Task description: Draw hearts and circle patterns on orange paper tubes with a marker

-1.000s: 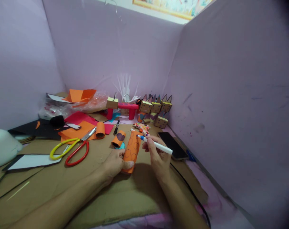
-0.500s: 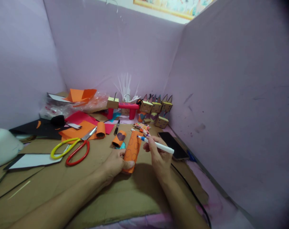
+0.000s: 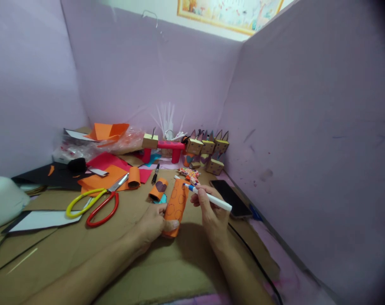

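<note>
Marker (image 3: 213,200) tip vs orange paper tube (image 3: 176,207) is the key relation: tip sits at the tube's far end, right side; can't tell if it's touching. Tube is front and center over the cardboard sheet (image 3: 132,271), long axis running away from the wearer, far end canted slightly right; can't confirm it rests flat. Left hand (image 3: 156,222) clamps its near end, thumb on top. Right hand (image 3: 213,214) pinches the marker mid-barrel, comes in from the right, and is nearer the far end. Tight left of the far half: short heart-marked tube (image 3: 154,194). Patterned paper piece (image 3: 189,173) just beyond. Phone (image 3: 229,197) close right of the right hand, cable (image 3: 254,258) by that wrist. Scissors (image 3: 111,190) well left. Most open room: near side, toward the cardboard's front edge.
</note>
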The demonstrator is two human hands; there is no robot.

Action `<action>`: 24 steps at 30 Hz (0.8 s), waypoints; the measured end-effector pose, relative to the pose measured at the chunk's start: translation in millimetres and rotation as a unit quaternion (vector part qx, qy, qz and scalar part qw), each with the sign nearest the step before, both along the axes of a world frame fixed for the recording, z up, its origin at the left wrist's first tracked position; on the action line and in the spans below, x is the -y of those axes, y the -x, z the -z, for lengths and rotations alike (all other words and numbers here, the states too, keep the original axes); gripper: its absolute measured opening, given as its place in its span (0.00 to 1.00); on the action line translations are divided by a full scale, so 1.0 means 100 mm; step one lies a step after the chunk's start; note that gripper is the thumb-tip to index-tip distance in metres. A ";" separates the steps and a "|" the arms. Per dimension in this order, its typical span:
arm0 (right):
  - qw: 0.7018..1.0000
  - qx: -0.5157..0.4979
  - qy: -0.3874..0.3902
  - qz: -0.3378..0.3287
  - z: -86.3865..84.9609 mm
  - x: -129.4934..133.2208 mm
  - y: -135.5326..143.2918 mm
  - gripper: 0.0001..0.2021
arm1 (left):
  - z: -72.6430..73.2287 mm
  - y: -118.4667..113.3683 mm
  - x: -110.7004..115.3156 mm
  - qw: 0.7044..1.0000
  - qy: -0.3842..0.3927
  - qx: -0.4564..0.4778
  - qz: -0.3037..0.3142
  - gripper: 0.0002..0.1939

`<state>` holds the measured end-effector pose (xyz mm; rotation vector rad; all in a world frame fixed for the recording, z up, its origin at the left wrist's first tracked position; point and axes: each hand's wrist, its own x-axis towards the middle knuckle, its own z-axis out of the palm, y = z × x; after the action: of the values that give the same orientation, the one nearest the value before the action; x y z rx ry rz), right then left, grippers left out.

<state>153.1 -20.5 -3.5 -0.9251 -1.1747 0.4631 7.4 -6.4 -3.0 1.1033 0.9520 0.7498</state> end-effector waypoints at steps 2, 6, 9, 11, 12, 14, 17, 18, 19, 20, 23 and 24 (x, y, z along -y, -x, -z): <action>1.000 -0.008 -0.001 0.012 -0.01 0.02 -0.01 0.08 | 0.03 0.00 -0.02 1.000 0.005 0.002 0.000 0.15; 1.000 -0.017 0.002 0.023 -0.02 0.02 -0.02 0.09 | 0.07 0.00 -0.04 1.000 0.009 -0.003 -0.003 0.16; 1.000 -0.007 0.008 0.021 0.00 0.00 -0.02 0.09 | 0.07 0.00 -0.04 1.000 0.005 -0.006 -0.004 0.18; 1.000 -0.003 0.011 0.018 0.01 -0.01 -0.01 0.09 | 0.06 0.00 -0.03 1.000 -0.001 -0.006 -0.002 0.18; 1.000 -0.004 0.011 0.015 0.01 -0.01 -0.01 0.09 | 0.06 0.00 -0.03 1.000 -0.002 -0.007 -0.001 0.17; 1.000 -0.004 0.012 0.010 0.02 -0.02 -0.01 0.09 | 0.06 0.00 -0.03 1.000 0.000 -0.007 0.000 0.16; 1.000 -0.003 0.013 0.004 0.02 -0.02 -0.01 0.08 | 0.05 0.01 -0.03 1.000 0.001 -0.003 0.002 0.16; 1.000 -0.002 0.014 0.004 0.02 -0.02 -0.01 0.09 | 0.05 0.01 -0.03 1.000 0.000 -0.001 0.001 0.16; 1.000 0.000 0.015 0.005 0.02 -0.02 -0.01 0.09 | 0.05 0.00 -0.03 1.000 -0.002 0.000 -0.001 0.16; 1.000 0.002 0.015 0.007 0.02 -0.02 -0.01 0.08 | 0.05 0.00 -0.03 1.000 -0.003 0.001 -0.002 0.15; 1.000 0.007 0.012 0.010 0.01 -0.02 -0.01 0.08 | 0.05 0.00 -0.02 1.000 -0.003 -0.004 -0.006 0.15; 1.000 0.007 0.013 0.009 0.01 -0.02 -0.01 0.08 | 0.05 0.00 -0.03 1.000 0.000 -0.007 -0.007 0.16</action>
<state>154.0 -18.8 -4.4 -0.9620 -1.1742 0.4579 7.8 -3.7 -7.6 1.1041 0.9724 0.7542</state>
